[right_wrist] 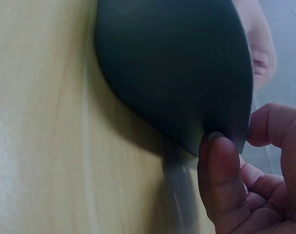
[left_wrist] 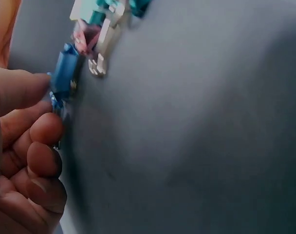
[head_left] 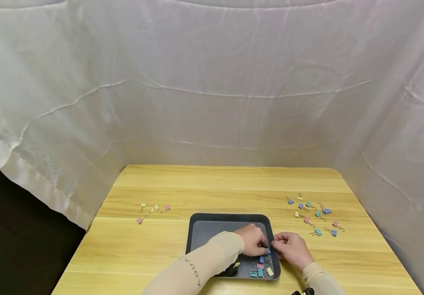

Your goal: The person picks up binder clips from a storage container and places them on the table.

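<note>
By the left hand a blue clip is pinched inside the tray near its right wall, which is gripped by the right hand, and neighbouring clips could be jostled if the tray were tilted.

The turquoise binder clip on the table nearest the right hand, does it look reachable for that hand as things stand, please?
Probably yes: nothing shows on the tabletop between the right hand and the turquoise binder clip, though the hand would likely have to release the tray first.
</note>
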### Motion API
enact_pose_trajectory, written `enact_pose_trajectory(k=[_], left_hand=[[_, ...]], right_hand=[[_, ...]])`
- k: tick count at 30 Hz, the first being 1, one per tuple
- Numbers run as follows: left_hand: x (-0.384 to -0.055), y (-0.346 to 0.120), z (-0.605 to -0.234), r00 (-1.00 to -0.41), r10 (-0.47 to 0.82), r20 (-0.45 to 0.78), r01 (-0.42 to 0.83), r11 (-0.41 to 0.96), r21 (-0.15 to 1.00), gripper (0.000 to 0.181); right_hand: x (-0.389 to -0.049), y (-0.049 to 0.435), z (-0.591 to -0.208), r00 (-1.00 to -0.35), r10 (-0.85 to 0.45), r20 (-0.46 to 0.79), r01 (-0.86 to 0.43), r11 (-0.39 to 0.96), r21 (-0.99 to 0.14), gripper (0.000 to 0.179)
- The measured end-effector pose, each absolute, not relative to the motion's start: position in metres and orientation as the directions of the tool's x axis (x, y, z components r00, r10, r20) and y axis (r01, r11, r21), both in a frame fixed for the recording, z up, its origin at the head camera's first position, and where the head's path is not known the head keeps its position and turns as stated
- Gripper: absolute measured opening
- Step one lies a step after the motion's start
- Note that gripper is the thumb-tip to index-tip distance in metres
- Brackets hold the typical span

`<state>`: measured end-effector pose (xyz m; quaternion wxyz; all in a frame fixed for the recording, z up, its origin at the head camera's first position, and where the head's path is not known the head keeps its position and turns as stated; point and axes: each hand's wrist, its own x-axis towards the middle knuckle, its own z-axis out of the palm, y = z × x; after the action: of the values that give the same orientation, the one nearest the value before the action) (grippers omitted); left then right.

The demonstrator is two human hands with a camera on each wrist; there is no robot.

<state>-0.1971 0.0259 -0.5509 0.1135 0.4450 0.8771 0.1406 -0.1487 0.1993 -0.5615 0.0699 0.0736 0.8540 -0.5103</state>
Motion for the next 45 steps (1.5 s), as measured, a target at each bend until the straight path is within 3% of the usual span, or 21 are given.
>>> enact_pose_trajectory(k=[5,19,22,27,31,39,45], left_hand=[[-0.199,0.022,-0.552,-0.599,0.798,-0.068,0.738,0.584,0.338,0.019],[-0.195,0.022,-0.548,-0.549,0.831,-0.089,0.752,0.537,0.383,0.024],[-0.198,0.02,-0.548,-0.578,0.813,-0.072,0.75,0.564,0.346,0.024],[-0.203,0.016,-0.55,-0.676,0.736,-0.025,0.7,0.652,0.291,0.026],[-0.206,0.014,-0.555,-0.698,0.716,0.026,0.692,0.665,0.28,0.03],[-0.204,0.011,-0.554,-0.664,0.748,-0.026,0.695,0.629,0.349,0.043],[-0.202,0.009,-0.554,-0.62,0.784,-0.021,0.718,0.579,0.386,0.035]], right_hand=[[-0.149,0.2,-0.563,-0.98,0.059,-0.189,0.195,0.463,-0.865,0.014],[-0.15,0.2,-0.565,-0.981,0.053,-0.186,0.189,0.449,-0.873,0.018],[-0.15,0.2,-0.564,-0.982,0.046,-0.183,0.184,0.454,-0.872,0.017],[-0.149,0.2,-0.564,-0.983,0.037,-0.178,0.176,0.458,-0.872,0.017],[-0.15,0.2,-0.565,-0.983,0.039,-0.179,0.177,0.452,-0.874,0.016],[-0.148,0.2,-0.564,-0.983,0.033,-0.179,0.175,0.443,-0.879,0.017],[-0.148,0.2,-0.563,-0.982,0.036,-0.184,0.181,0.442,-0.879,0.017]])
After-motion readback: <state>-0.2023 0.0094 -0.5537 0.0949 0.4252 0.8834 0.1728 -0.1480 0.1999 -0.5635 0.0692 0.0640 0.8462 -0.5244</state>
